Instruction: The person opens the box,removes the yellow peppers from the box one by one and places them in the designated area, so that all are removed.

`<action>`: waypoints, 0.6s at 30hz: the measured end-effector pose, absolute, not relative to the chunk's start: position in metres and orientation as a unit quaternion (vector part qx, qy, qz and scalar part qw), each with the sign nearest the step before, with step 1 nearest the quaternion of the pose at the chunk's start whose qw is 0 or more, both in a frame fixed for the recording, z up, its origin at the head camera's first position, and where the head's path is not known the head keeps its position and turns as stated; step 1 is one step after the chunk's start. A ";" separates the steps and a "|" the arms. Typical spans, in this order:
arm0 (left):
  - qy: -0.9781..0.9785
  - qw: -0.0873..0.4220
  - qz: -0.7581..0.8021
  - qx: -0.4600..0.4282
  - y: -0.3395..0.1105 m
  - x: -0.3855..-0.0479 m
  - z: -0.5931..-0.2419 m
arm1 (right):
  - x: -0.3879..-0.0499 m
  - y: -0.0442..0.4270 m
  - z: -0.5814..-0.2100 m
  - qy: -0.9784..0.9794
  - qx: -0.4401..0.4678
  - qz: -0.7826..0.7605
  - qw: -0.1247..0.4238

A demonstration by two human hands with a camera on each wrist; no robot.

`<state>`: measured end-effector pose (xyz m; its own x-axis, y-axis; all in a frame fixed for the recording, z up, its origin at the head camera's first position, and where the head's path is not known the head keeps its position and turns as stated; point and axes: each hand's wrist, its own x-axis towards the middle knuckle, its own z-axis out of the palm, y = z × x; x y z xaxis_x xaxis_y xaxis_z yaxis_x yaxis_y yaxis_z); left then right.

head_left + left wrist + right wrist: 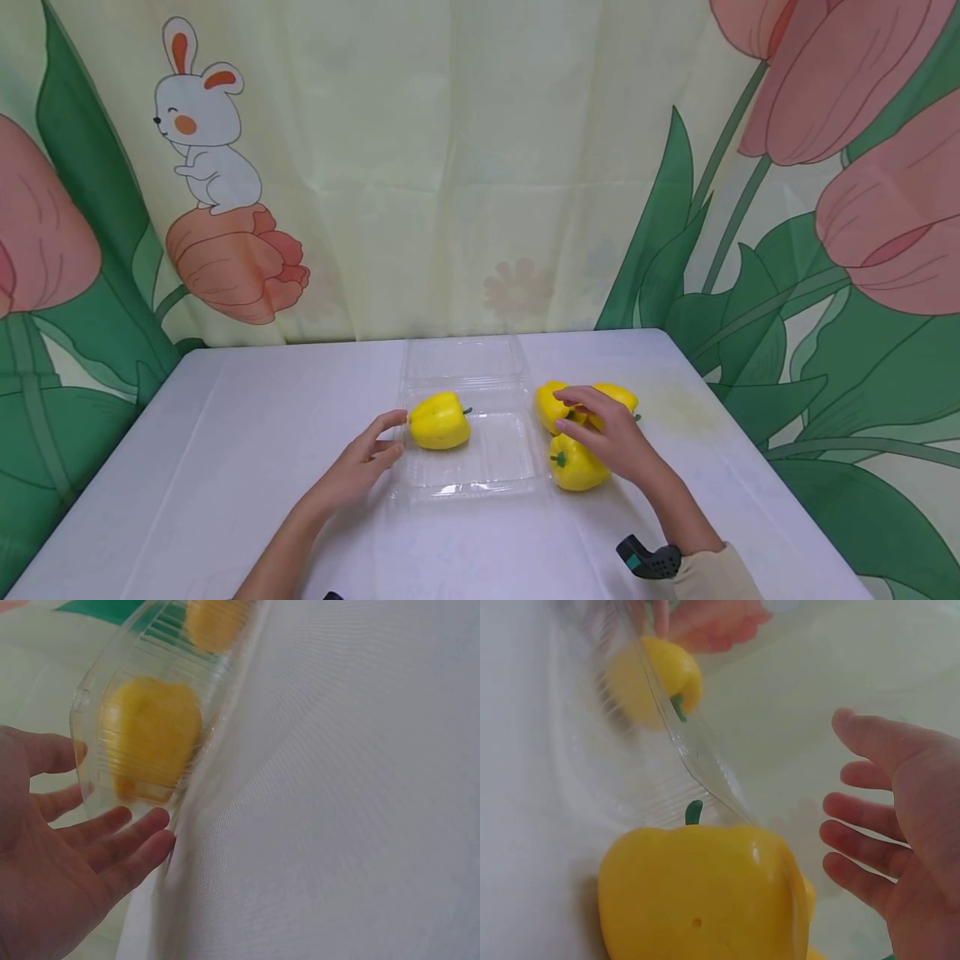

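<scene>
A clear plastic clamshell container (pixel 498 450) lies unfolded on the table, its lid (pixel 465 358) laid back towards the curtain. Inside its left part sits a yellow bell pepper (pixel 438 421) with a green stem. My left hand (pixel 356 467) is at the container's left side, fingers spread loosely along the wall (pixel 84 720); whether they touch it is hard to tell. Above three more yellow peppers, right of the container, hovers my right hand (pixel 611 433), holding nothing. Those are a front pepper (pixel 577 471), a back left one (pixel 549 404) and a partly hidden one (pixel 618 394).
A white cloth covers the table (pixel 247 450). Behind its far edge hangs a curtain (pixel 450 167) printed with tulips and a rabbit. A dark band (pixel 652 558) is on the right wrist.
</scene>
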<state>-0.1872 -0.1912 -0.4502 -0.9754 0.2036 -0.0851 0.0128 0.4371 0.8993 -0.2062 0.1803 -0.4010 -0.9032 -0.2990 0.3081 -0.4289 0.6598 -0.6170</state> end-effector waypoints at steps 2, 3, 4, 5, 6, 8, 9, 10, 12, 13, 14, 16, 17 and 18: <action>0.842 0.090 0.527 0.070 -0.191 -0.187 -0.450 | -0.206 0.179 -0.400 -0.907 0.201 0.360 0.089; 0.842 0.089 0.527 0.074 -0.192 -0.187 -0.449 | -0.206 0.179 -0.399 -0.907 0.201 0.360 0.089; 0.842 0.089 0.527 0.074 -0.192 -0.187 -0.449 | -0.206 0.178 -0.399 -0.906 0.201 0.361 0.089; 0.842 0.089 0.527 0.075 -0.192 -0.187 -0.449 | -0.206 0.178 -0.398 -0.906 0.201 0.362 0.087; 0.841 0.089 0.528 0.072 -0.192 -0.187 -0.449 | -0.206 0.177 -0.398 -0.906 0.201 0.363 0.086; 0.841 0.090 0.528 0.072 -0.191 -0.187 -0.449 | -0.206 0.177 -0.397 -0.906 0.200 0.363 0.084; 0.841 0.090 0.528 0.071 -0.191 -0.187 -0.449 | -0.206 0.176 -0.396 -0.906 0.200 0.363 0.083; 0.841 0.090 0.529 0.069 -0.190 -0.187 -0.449 | -0.206 0.176 -0.396 -0.907 0.199 0.363 0.082; 0.841 0.091 0.529 0.067 -0.190 -0.188 -0.450 | -0.206 0.176 -0.395 -0.907 0.198 0.362 0.081; 0.841 0.091 0.529 0.066 -0.190 -0.188 -0.450 | -0.206 0.176 -0.395 -0.908 0.198 0.362 0.081; 0.841 0.090 0.529 0.064 -0.190 -0.188 -0.450 | -0.206 0.176 -0.395 -0.908 0.198 0.361 0.081; 0.841 0.089 0.529 0.064 -0.190 -0.187 -0.450 | -0.205 0.176 -0.395 -0.907 0.198 0.362 0.080; 0.841 0.089 0.529 0.064 -0.190 -0.187 -0.450 | -0.205 0.176 -0.395 -0.907 0.198 0.362 0.081; 0.841 0.088 0.529 0.066 -0.190 -0.187 -0.450 | -0.205 0.176 -0.395 -0.907 0.199 0.362 0.081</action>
